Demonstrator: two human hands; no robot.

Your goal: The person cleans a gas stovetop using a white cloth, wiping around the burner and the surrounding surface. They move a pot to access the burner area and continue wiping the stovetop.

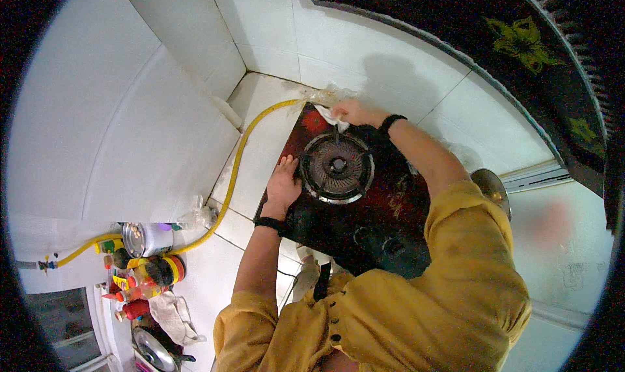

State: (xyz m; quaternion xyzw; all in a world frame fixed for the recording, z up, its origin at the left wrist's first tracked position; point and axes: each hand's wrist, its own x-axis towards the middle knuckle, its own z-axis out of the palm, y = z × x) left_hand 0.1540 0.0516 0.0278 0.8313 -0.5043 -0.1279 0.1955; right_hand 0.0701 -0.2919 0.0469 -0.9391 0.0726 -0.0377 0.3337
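A dark glass-topped gas stove (pixel 395 196) lies before me, with a round burner and its metal pan support (pixel 338 165) near its left side. My right hand (pixel 347 113) is at the stove's back edge, slightly blurred, closed on a white cloth (pixel 326 114) that touches the surface just behind the burner. My left hand (pixel 284 182) rests on the stove's left edge beside the burner, fingers extended, holding nothing that I can see. A black band circles each wrist.
A yellow gas hose (pixel 238 162) curves over the tiled counter (pixel 261 142) left of the stove. Bottles (pixel 146 286), a metal tin (pixel 151 238), a cloth (pixel 171 313) and a pan lid (pixel 152 348) stand at the lower left. A metal bowl (pixel 490 190) is at the right wall.
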